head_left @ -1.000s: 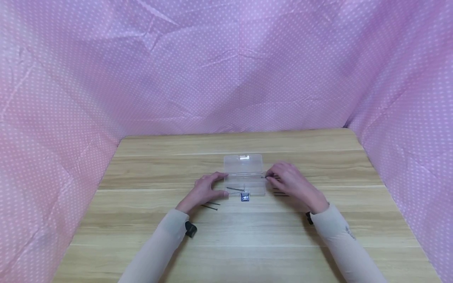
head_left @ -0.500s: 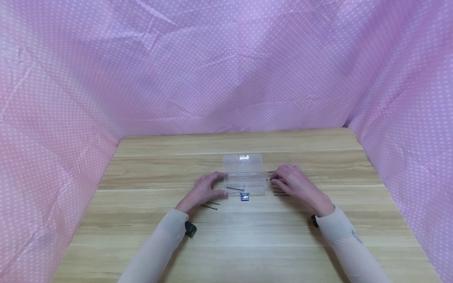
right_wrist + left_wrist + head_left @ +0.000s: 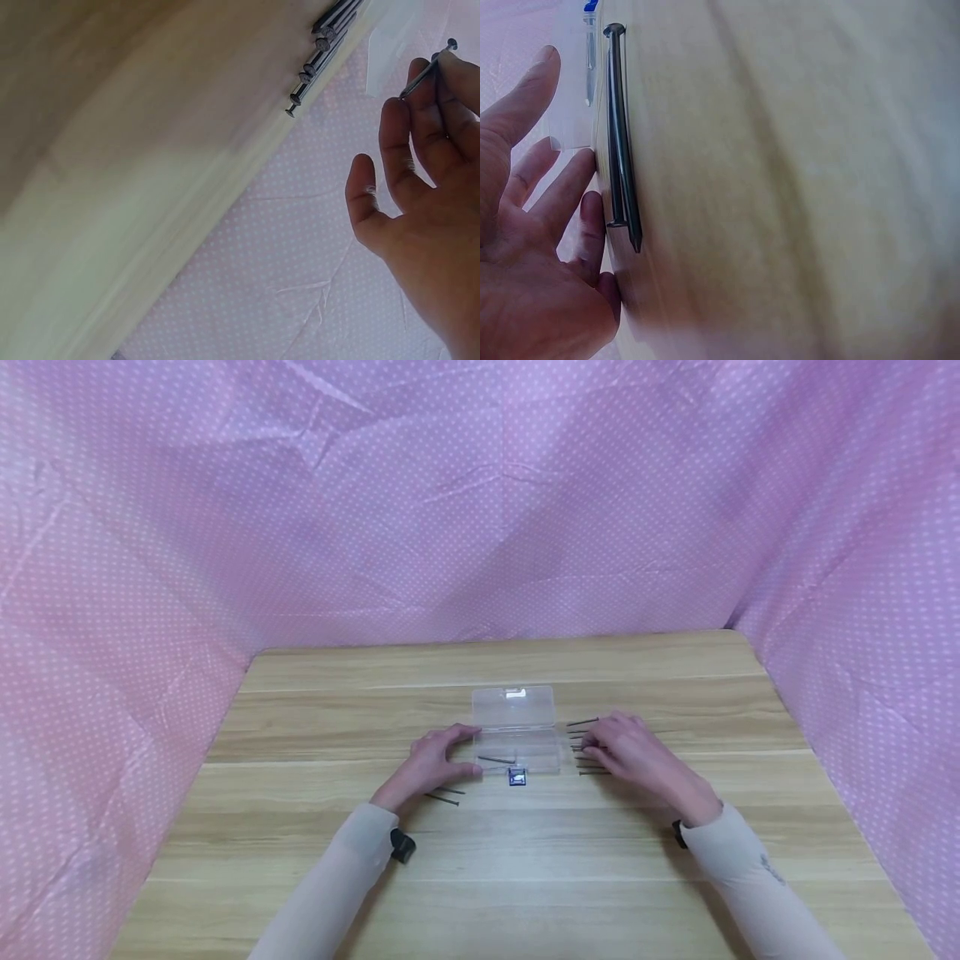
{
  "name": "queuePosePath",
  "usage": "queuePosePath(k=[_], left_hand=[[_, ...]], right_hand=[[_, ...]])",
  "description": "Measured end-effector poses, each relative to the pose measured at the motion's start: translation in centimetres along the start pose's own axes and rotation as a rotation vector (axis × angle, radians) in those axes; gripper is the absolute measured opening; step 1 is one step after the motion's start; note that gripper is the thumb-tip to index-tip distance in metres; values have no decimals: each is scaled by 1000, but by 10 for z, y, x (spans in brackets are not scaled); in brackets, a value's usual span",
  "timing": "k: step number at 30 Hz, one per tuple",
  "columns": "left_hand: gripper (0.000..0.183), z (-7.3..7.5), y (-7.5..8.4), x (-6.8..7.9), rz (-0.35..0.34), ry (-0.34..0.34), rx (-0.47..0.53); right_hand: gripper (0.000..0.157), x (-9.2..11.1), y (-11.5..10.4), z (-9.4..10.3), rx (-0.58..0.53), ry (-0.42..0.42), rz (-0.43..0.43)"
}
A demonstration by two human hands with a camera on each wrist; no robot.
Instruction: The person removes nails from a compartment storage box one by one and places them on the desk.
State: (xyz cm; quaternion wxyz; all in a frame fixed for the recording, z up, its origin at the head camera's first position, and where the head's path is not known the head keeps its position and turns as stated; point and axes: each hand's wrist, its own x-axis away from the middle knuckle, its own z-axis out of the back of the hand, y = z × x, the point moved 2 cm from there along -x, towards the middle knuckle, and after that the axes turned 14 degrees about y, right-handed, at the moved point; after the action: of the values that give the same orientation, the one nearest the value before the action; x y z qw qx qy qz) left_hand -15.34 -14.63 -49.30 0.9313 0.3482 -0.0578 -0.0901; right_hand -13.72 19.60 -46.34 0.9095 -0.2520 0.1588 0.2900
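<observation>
A clear plastic box (image 3: 536,742) stands with its lid (image 3: 512,706) swung back and its blue-marked latch (image 3: 517,777) at the front. Inside it lies a dark nail (image 3: 497,760). My left hand (image 3: 426,764) spans the box's left side, thumb at the near corner and index finger at the far one, fingers fairly straight. To the right of the box, my right hand (image 3: 637,756) pinches a nail (image 3: 422,78) between thumb and fingertips, its head sticking out past the thumb. Several nails (image 3: 583,722) lie in a row beneath and beside that hand.
Two more nails (image 3: 617,127) lie on the wooden table (image 3: 495,877) by the left wrist. Pink dotted cloth (image 3: 480,527) hangs behind the table and along both sides. A black wrist camera (image 3: 402,846) sits at the left cuff.
My right hand has drawn back to the right, away from the box's edge, with a nail still in its fingers. More of the nail row shows. My left hand has stayed put.
</observation>
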Motion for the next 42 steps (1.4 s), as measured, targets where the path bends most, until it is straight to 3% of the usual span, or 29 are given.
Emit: queuePosePath(k=[16,23,42], left_hand=[[67,2,3,2,24,5,16],[67,3,4,2,34,0,22],[67,2,3,2,22,3,22]], right_hand=[[7,21,0,3,2,-77,-19],[7,23,-3,-2,57,-79,38],[9,26,-2,-9,96,-147,46]])
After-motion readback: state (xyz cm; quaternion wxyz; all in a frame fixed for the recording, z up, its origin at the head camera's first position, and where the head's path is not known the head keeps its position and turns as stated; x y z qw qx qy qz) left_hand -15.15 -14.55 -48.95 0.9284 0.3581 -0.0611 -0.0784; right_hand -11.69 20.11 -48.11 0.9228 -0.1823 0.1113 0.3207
